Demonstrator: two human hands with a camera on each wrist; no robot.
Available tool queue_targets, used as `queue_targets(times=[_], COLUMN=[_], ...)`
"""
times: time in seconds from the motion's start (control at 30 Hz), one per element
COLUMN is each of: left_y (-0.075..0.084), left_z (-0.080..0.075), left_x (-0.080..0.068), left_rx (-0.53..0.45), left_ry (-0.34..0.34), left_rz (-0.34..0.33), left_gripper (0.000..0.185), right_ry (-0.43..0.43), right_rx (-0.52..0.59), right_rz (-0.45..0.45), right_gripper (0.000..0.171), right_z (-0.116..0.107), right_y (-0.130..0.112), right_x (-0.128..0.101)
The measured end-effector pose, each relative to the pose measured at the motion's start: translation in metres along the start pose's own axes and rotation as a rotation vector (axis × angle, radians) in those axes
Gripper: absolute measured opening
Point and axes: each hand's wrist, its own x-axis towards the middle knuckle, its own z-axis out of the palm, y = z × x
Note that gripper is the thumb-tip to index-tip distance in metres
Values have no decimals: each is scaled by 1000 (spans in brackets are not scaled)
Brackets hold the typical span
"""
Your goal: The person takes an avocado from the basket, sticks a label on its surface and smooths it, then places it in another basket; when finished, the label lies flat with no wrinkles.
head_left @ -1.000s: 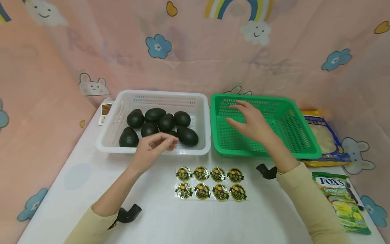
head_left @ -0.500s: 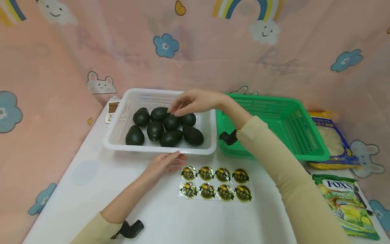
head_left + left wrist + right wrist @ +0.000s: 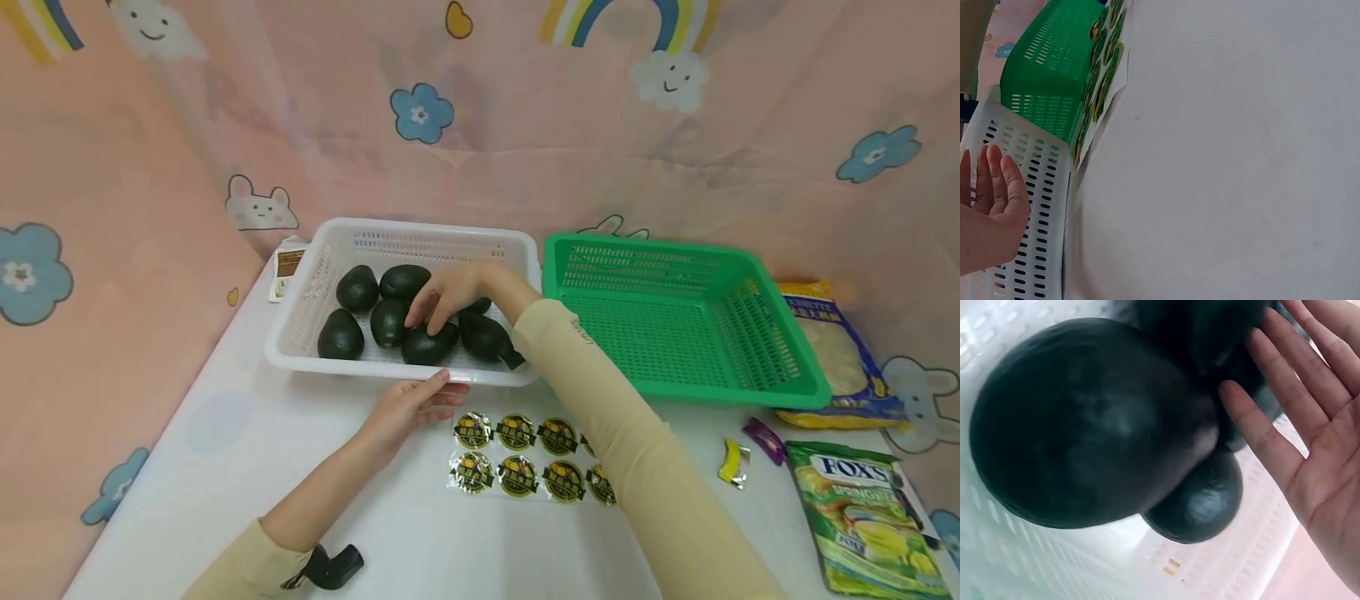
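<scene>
Grip not yet closed: right hand (image 3: 448, 293) spread over an avocado (image 3: 429, 343) in the white basket (image 3: 420, 372); left hand (image 3: 411, 406) flat against its front wall, apparently steadying it on the worktop (image 3: 225, 467), beside stickers (image 3: 517, 454).

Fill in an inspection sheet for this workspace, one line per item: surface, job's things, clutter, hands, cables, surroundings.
Surface: white table.
Job's things: dark avocados in white basket; green basket holds nothing; sticker sheet in front.
Clutter: Fox's candy bag, yellow-blue bag, two loose sweets.
Hands: right hand reaches among the avocados, fingers straight; left hand rests against the white basket's front rim.
Cables: nothing seen.
Surroundings: pink cartoon backdrop.
</scene>
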Motion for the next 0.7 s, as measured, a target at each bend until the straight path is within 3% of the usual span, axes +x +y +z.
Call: queue_targets(times=[0.27,0.7], left_y=[0,0], left_z=[1,0], left_x=[-1,-2], left_rx=[0,17], left_ry=[-5,-21], left_rz=[16,17], left_gripper=[48,49], right_ry=[-87,-153], right_rx=[-152,-199], right_rz=[68,120], right_gripper=[56,71], right_z=[8,14], right_y=[-2,11], right_x=[7,14])
